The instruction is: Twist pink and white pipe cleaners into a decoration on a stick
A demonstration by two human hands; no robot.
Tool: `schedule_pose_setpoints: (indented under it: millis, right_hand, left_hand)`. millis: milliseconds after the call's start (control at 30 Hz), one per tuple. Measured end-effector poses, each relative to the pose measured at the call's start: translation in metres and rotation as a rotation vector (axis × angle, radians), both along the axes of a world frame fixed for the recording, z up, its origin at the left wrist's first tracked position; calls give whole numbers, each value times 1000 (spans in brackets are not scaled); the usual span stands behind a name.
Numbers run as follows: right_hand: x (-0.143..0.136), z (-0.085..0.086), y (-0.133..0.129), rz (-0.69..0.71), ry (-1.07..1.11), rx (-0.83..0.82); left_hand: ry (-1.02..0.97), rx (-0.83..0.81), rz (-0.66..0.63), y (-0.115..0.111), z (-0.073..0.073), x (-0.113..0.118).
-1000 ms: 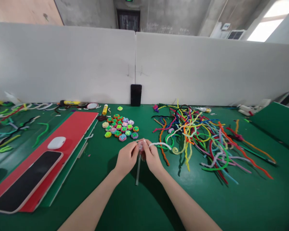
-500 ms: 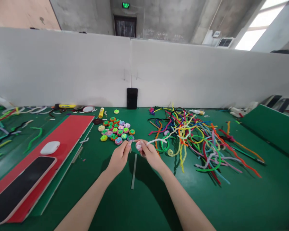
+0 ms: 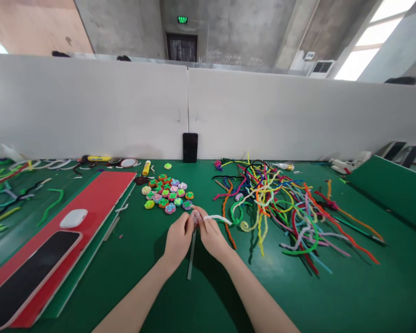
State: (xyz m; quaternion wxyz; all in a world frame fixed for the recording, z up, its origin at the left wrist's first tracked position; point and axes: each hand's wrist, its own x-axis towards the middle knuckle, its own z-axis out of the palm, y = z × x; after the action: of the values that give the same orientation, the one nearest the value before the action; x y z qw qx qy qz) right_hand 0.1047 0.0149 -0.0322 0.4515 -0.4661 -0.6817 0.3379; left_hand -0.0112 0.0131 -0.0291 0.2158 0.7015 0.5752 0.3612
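Between the fingertips of both hands is a small pale pink pipe-cleaner flower (image 3: 195, 215), mostly covered by the fingers. My left hand (image 3: 179, 237) is closed, pinching its left side. Closed on the other side, my right hand (image 3: 212, 235) grips the flower too. A loose white pipe cleaner (image 3: 219, 218) sticks out rightward from the right hand's fingers. Below the hands a thin translucent strip (image 3: 191, 261) lies on the green table. Just beyond the left hand sits a cluster of finished coiled pipe-cleaner flowers (image 3: 164, 202) in several colours.
To the right spreads a tangle of coloured pipe cleaners (image 3: 263, 196). On the left, a red board (image 3: 106, 194) bears a phone (image 3: 31, 273) and a white case (image 3: 74, 218). A black phone (image 3: 190, 148) leans on the white partition (image 3: 125, 111). A glue stick (image 3: 146, 168) stands behind the flowers.
My hands have come closer together, and the left fingers now meet the right ones at the pink flower. The white pipe-cleaner end has swung lower. The view has tilted slightly upward.
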Motion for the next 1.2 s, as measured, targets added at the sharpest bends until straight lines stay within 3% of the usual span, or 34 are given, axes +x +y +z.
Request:
schedule_pose_setpoints:
  millis: [200, 300, 433, 667, 933, 1100, 1200]
  right_hand:
    - [0, -3, 1, -67, 26, -5]
    - [9, 0, 7, 5, 58, -99]
    - [22, 6, 13, 150, 223, -299]
    - [34, 7, 10, 366, 168, -426]
    - [33, 8, 9, 493, 101, -533]
    - [33, 5, 12, 508, 182, -517]
    - [34, 5, 12, 585, 251, -566]
  left_hand:
    - [-21, -6, -2, 1, -2, 2]
    - [-9, -34, -141, 6, 1, -8]
    - [221, 5, -299, 13, 11, -23]
    - [619, 236, -602, 23, 27, -26]
    - [1059, 709, -815, 32, 36, -27]
    - [1149, 883, -903, 34, 39, -25]
    - [1143, 938, -967, 35, 41, -26]
